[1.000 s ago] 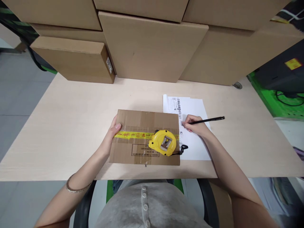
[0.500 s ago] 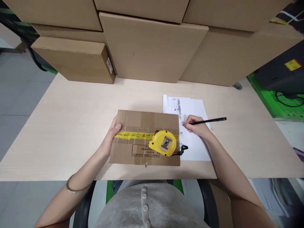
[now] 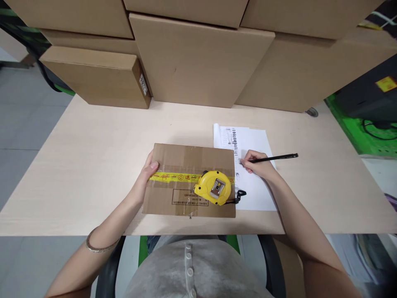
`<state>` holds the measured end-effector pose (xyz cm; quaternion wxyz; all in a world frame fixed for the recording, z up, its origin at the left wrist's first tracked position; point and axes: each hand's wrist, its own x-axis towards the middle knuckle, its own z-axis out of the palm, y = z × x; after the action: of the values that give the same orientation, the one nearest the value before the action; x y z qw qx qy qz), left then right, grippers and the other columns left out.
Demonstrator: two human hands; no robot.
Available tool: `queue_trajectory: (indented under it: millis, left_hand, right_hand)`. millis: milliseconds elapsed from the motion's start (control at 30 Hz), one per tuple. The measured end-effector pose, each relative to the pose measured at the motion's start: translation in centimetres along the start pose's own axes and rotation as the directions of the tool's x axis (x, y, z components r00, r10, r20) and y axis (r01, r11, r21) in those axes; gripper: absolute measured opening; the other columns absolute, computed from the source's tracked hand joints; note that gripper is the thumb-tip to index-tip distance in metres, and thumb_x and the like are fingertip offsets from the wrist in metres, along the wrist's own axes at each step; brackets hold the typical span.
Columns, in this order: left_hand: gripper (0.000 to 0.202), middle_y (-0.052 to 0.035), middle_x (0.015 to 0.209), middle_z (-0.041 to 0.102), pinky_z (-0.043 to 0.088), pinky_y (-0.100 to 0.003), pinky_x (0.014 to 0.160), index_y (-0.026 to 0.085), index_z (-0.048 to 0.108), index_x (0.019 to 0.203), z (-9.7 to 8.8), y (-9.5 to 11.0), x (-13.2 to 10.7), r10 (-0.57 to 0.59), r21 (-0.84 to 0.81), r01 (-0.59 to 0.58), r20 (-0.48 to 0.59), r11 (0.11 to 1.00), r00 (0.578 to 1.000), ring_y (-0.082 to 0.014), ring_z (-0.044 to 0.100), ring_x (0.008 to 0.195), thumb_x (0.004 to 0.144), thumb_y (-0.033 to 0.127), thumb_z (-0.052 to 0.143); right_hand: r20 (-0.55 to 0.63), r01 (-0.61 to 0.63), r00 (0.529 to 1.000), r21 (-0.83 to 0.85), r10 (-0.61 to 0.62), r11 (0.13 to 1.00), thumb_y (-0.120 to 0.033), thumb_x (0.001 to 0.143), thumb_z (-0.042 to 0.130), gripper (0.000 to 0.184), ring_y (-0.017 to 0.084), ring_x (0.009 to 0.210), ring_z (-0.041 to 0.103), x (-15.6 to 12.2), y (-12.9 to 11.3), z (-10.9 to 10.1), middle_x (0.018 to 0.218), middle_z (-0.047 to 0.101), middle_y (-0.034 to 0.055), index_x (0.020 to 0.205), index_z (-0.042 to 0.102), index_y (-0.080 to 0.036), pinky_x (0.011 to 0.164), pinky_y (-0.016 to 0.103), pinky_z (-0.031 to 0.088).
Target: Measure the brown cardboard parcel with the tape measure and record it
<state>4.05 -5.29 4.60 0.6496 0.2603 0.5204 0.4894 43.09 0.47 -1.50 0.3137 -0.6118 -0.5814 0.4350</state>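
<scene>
My left hand (image 3: 148, 172) grips the left edge of a small cardboard box (image 3: 173, 157), its thumb on top and the other fingers hidden behind. Yellow tape with red print runs across the box. A yellow tape measure (image 3: 214, 187) with a metal belt clip and a black strap rests on the box's right part. My right hand (image 3: 257, 164) is closed around a black pen (image 3: 282, 157), its tip end at the white paper (image 3: 257, 194). Handwriting and small drawings show along the paper's left side, partly covered by the box.
Large cardboard boxes (image 3: 198, 62) are stacked along the back of the light wooden desk (image 3: 93, 165). A flatter box (image 3: 93, 82) stands at the back left. A dark device (image 3: 366, 95) sits on a green surface at the right. Chair arms flank my body below the desk edge.
Almost nothing differs. The view has shifted very slightly; both hands, the box and the tape measure keep their places.
</scene>
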Motion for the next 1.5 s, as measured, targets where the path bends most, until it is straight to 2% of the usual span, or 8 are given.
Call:
queue_trajectory:
  millis: [367, 667, 833, 933, 1133, 1300, 1400, 1500]
  left_hand:
    - [0.066, -0.0107, 0.119, 0.08, 0.063, -0.047, 0.092, 0.022, 0.072, 0.128, 0.2, 0.2, 0.0, 0.055, 0.05, -0.055, -0.006, 0.997, 0.998, -0.0432, 0.072, 0.12, 0.073, 0.058, 0.083]
    - [0.07, -0.011, 0.119, 0.08, 0.065, -0.048, 0.091, 0.023, 0.071, 0.13, 0.4, 0.3, -0.1, 0.028, 0.029, -0.028, -0.014, 0.999, 1.0, -0.0434, 0.074, 0.117, 0.071, 0.057, 0.084]
    - [0.067, -0.0109, 0.121, 0.079, 0.065, -0.048, 0.089, 0.022, 0.07, 0.131, 0.4, 0.3, -0.3, 0.012, 0.017, -0.012, 0.011, 1.0, 1.0, -0.0431, 0.074, 0.115, 0.074, 0.057, 0.082]
    - [0.064, -0.0084, 0.122, 0.079, 0.066, -0.048, 0.089, 0.024, 0.068, 0.132, 0.3, 0.1, -0.3, 0.018, 0.007, -0.018, 0.024, 1.0, 1.0, -0.0414, 0.074, 0.116, 0.076, 0.053, 0.08]
    - [0.059, -0.0081, 0.122, 0.078, 0.063, -0.046, 0.095, 0.023, 0.068, 0.126, 0.3, -0.2, 0.0, 0.077, -0.023, -0.076, 0.059, 0.997, 0.995, -0.0395, 0.072, 0.12, 0.076, 0.053, 0.08]
    - [0.062, -0.0093, 0.119, 0.079, 0.063, -0.047, 0.094, 0.023, 0.069, 0.128, 0.2, -0.4, 0.4, 0.111, -0.021, -0.11, 0.089, 0.994, 0.99, -0.0408, 0.072, 0.119, 0.076, 0.055, 0.08]
    - [0.062, -0.0096, 0.121, 0.079, 0.063, -0.046, 0.094, 0.023, 0.068, 0.128, 0.0, -0.6, 0.8, 0.127, -0.021, -0.126, 0.111, 0.992, 0.986, -0.0402, 0.073, 0.118, 0.078, 0.056, 0.079]
    - [0.057, -0.0086, 0.13, 0.077, 0.06, -0.045, 0.1, 0.023, 0.067, 0.13, 0.0, -0.7, 1.1, 0.146, -0.027, -0.144, 0.131, 0.989, 0.981, -0.0386, 0.069, 0.126, 0.082, 0.053, 0.077]
  right_hand:
    - [-0.026, -0.013, 1.0, -0.006, 0.013, 1.0, -0.042, 0.072, 0.083, 0.04, 0.01, 0.038, 0.044, 0.0, 0.1, 0.0, 0.044, 0.054, -0.0033, 0.059, 0.049, -0.025, 0.041, 0.025, 0.035]
    - [0.004, -0.014, 1.0, -0.045, 0.014, 0.999, -0.043, 0.072, 0.08, 0.039, 0.01, 0.039, 0.044, 0.1, -0.1, 0.0, 0.044, 0.054, -0.0032, 0.059, 0.048, -0.026, 0.041, 0.025, 0.034]
    - [0.033, -0.018, 0.999, -0.114, 0.022, 0.993, -0.055, 0.074, 0.078, 0.045, 0.011, 0.04, 0.044, 0.2, -0.2, -0.1, 0.045, 0.054, -0.0025, 0.061, 0.046, -0.027, 0.043, 0.026, 0.034]
    - [0.048, -0.034, 0.998, -0.196, 0.045, 0.98, -0.065, 0.082, 0.067, 0.05, 0.012, 0.041, 0.042, 0.1, -0.5, -0.3, 0.045, 0.052, -0.0023, 0.061, 0.042, -0.027, 0.044, 0.028, 0.034]
    - [0.05, -0.071, 0.992, -0.512, 0.112, 0.856, -0.062, 0.093, 0.054, 0.059, 0.015, 0.045, 0.041, -0.3, -2.2, -0.7, 0.042, 0.044, -0.001, 0.049, 0.036, -0.027, 0.054, 0.032, 0.034]
    - [-0.04, -0.092, 0.995, -0.728, 0.092, 0.68, -0.056, 0.093, 0.059, 0.048, 0.025, 0.06, 0.055, -1.1, -4.7, 0.3, 0.057, 0.057, 0.0061, 0.056, 0.051, -0.025, 0.062, 0.035, 0.034]
    - [-0.155, -0.066, 0.985, -0.747, -0.076, 0.662, -0.061, 0.101, 0.045, 0.047, 0.03, 0.077, 0.065, -2.8, -6.9, 1.3, 0.082, 0.069, 0.0122, 0.082, 0.066, -0.023, 0.069, 0.039, 0.042]
    - [-0.072, 0.265, 0.9, -0.694, -0.43, 0.669, -0.065, 0.106, 0.028, 0.064, 0.032, 0.099, 0.069, -5.2, -9.2, 3.0, 0.116, 0.071, 0.0181, 0.12, 0.07, -0.019, 0.081, 0.044, 0.051]
